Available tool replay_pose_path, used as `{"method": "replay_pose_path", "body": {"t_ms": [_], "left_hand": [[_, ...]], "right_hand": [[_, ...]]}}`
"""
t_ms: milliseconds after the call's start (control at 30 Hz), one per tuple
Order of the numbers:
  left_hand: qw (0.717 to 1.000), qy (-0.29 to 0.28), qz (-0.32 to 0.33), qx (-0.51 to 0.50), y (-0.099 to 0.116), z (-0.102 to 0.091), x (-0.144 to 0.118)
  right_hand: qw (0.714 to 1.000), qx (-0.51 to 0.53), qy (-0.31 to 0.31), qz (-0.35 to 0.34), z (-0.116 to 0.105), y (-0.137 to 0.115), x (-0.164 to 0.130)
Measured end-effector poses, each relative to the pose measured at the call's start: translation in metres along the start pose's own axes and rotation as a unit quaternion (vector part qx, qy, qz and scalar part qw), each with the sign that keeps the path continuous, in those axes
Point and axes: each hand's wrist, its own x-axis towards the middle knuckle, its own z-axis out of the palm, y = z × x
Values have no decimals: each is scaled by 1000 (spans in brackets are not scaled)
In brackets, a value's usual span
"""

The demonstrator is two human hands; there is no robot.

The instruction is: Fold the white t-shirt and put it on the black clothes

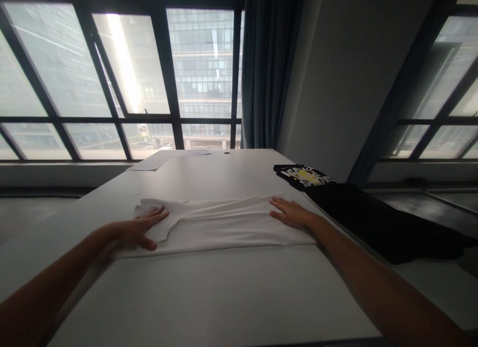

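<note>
My left hand (140, 230) lies flat on the left end of the white shirt (224, 227). My fingers are spread apart and they press down on the cloth. They do not pinch anything. My right hand (289, 212) lies flat on the right end of the shirt. Its fingers are spread out too, and it grips nothing.

The shirt lies between my two hands on the white tabletop (209, 297). It is stretched out long from side to side. It looks folded over once, because I see a long edge running across it from one hand to the other. The part near my left hand is still a bit bumpy and bunched. The part near my right hand looks smoother.

So I think the folding has begun but is not done. The shirt is still a long strip, not a small neat square. It looks like the ends would still need to be folded in, and the bumps by my left hand still need to be made flat.

Just past my right hand, to its right, lies a black shirt (366, 212) with white and yellow print. It does not look folded yet. Far beyond my left hand there are some papers (164, 160) near the window (123, 83).
</note>
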Motion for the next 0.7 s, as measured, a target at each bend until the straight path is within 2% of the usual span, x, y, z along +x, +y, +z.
{"method": "replay_pose_path", "body": {"t_ms": [100,200,267,367,433,500,600,700], "left_hand": [[999,21,23,-6,5,-6,23],[998,56,39,15,13,-21,60],[994,92,19,52,16,-34,88],[977,175,-38,117,17,-53,124],[956,239,-84,145,16,-63,139],[941,278,-132,143,15,-70,147],[938,281,-169,111,20,-76,157],[950,260,-156,78,37,-72,173]], "right_hand": [[999,-20,-5,42,-2,5,0],[994,-34,-4,101,-5,16,-2],[991,-37,-5,128,-7,24,-5],[989,-45,7,143,-15,26,-14],[992,-44,27,117,-22,19,-20],[997,2,39,67,-31,8,-26],[993,117,28,9,-38,-8,-30],[987,131,87,-25,-35,-14,-26]]}}
